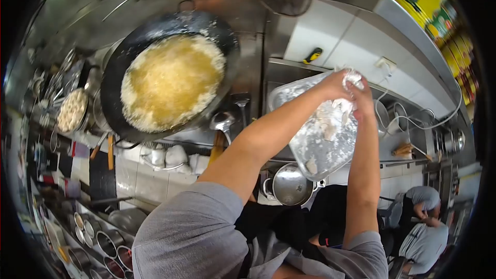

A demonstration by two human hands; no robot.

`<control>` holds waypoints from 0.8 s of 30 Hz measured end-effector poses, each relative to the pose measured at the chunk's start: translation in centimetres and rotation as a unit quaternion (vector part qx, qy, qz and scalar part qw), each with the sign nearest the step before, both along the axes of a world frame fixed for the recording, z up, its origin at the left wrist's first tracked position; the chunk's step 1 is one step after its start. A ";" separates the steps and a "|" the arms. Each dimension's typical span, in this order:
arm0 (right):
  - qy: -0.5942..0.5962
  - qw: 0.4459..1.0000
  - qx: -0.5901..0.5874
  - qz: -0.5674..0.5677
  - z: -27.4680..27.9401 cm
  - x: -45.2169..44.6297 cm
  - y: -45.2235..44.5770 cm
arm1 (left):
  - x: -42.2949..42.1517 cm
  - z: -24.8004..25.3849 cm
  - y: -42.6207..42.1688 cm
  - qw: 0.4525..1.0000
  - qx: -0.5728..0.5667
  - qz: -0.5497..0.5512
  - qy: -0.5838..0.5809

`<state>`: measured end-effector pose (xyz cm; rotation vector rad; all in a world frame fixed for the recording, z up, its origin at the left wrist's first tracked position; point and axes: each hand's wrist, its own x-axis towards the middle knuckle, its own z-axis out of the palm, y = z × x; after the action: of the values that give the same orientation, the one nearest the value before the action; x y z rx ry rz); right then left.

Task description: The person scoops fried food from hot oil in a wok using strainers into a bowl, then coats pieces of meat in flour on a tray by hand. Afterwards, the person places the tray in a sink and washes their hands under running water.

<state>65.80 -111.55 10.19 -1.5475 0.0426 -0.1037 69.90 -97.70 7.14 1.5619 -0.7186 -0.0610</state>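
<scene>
Both of my hands are together over the far right part of a shallow metal tray (321, 161) dusted with white flour. My left hand (335, 86) reaches in from the left, its fingers closed on a flour-coated piece of food (353, 78). Against the other side of that piece, my right hand (363, 99) is also closed, with flour on its fingers. What kind of food it is I cannot tell. More floury pieces (330, 121) lie in the tray below the hands, and a small one (311, 166) sits near the closest corner.
A large black wok (114, 90) of bubbling oil (173, 82) stands to the left. Between wok and tray lie a ladle (223, 122) and a spatula (242, 104). A metal pot (292, 185) is below the tray. A cable (431, 128) hangs at right; two people (424, 237) work behind.
</scene>
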 end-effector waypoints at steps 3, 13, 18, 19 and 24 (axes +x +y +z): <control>-0.016 0.997 0.016 0.080 3.3 -1.2 7.8 | -2.8 3.8 7.8 0.997 0.005 0.082 0.011; 0.201 0.887 0.130 0.395 -5.5 -5.7 39.5 | -18.3 -2.3 37.2 0.913 -0.166 0.292 0.233; 0.009 0.779 -0.328 0.535 -11.7 0.8 49.5 | -16.3 -5.4 48.5 0.865 0.190 0.327 0.331; -0.132 0.691 -0.510 0.496 -10.1 2.2 50.9 | -14.3 -5.3 51.1 0.835 0.354 0.325 0.268; -0.347 0.664 -0.583 0.315 7.2 1.1 51.2 | -10.5 7.0 59.3 0.701 0.557 0.428 0.122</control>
<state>66.95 -60.33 17.43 -2.5890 -1.4355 -0.1795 59.43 -38.37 14.17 2.8519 0.4870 0.0014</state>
